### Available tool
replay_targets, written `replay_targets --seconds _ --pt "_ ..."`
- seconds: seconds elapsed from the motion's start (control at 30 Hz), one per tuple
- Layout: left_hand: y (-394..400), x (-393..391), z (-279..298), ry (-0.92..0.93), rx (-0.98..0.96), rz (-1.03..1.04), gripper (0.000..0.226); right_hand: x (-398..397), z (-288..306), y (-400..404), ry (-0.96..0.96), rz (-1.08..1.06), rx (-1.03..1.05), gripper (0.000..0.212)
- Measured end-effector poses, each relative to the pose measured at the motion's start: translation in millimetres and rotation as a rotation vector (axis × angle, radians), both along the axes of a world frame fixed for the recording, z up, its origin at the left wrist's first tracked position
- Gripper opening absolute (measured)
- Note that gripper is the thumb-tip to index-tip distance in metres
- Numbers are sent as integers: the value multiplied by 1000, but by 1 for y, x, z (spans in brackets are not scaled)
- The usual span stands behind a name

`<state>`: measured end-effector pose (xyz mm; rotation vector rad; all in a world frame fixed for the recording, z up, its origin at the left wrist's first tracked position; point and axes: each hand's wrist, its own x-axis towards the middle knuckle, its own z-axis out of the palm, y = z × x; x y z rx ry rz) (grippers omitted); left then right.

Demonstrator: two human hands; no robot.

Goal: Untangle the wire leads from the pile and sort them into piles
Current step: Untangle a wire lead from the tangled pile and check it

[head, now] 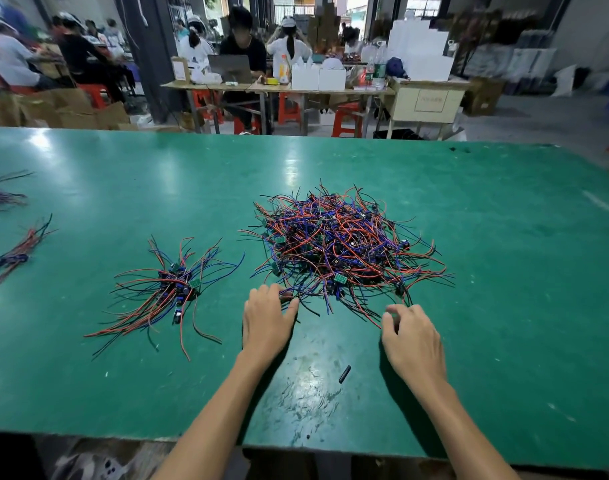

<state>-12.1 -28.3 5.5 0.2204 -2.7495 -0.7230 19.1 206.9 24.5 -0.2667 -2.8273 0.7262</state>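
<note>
A big tangled pile of red, blue and black wire leads (344, 244) with small green boards lies mid-table. Left of it sits a smaller sorted pile of leads (171, 289). My left hand (266, 322) lies palm down at the big pile's near left edge, its fingertips touching the outer wires and its thumb spread wide. At the near right edge is my right hand (412, 337), with fingers curled by some wire ends. Whether it holds a wire is not visible.
The green table (504, 306) reaches to the near edge. More bundles of leads (12, 258) lie at the far left. A short black tube piece (344, 374) rests between my forearms. People sit at benches beyond the table.
</note>
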Motion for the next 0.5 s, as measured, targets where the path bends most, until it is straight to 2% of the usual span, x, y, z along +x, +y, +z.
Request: replay_targets --seconds 0.1,0.27,0.43,0.5 --pt "0 1 0 -1 21 -2 25 -2 0 -6 -41 67 124 48" --pt "-2 8 1 40 123 40 16 0 -4 -15 84 64 26 19" --pt "-7 9 0 59 294 92 11 4 -4 -6 35 45 68 14" --pt "-9 9 -2 72 375 87 5 8 -2 0 40 67 -39 13"
